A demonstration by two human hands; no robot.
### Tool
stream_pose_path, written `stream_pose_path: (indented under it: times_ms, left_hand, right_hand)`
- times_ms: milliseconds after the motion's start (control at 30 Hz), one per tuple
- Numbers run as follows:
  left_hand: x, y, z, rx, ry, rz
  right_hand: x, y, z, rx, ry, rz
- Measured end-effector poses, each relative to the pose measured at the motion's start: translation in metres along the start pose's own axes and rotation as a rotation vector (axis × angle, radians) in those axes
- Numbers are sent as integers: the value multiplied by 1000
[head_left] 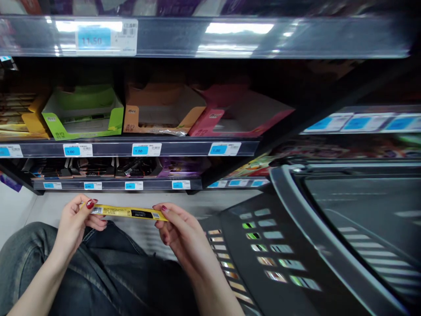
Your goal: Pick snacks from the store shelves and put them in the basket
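Note:
A long thin yellow snack stick [126, 212] with a barcode and a black label is held level between both hands, above my knees in blue jeans. My left hand [76, 221] pinches its left end with thumb and fingers closed. My right hand [179, 232] pinches its right end, fingers curled. Both hands sit low in front of a shop shelf.
A dark plastic shopping basket [289, 245] stands at my right. The shelf ahead holds a green display box [83, 112], an orange box [161, 109] and a pink box [237, 114], with blue price tags [146, 149] on the rails. More goods lie on the lower shelves.

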State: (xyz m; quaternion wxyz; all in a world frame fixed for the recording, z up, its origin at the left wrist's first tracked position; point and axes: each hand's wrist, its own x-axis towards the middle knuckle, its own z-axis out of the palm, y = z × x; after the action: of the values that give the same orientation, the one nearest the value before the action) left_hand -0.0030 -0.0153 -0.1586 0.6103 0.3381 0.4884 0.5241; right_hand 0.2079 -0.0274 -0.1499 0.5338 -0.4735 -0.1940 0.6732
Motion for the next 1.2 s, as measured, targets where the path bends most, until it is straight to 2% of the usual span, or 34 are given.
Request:
stream_pose_path:
  times_ms: [1200]
  left_hand:
    - [-6,2,4,-25,18,67]
  right_hand:
    - [-2,-1,-2,-53,1,-73]
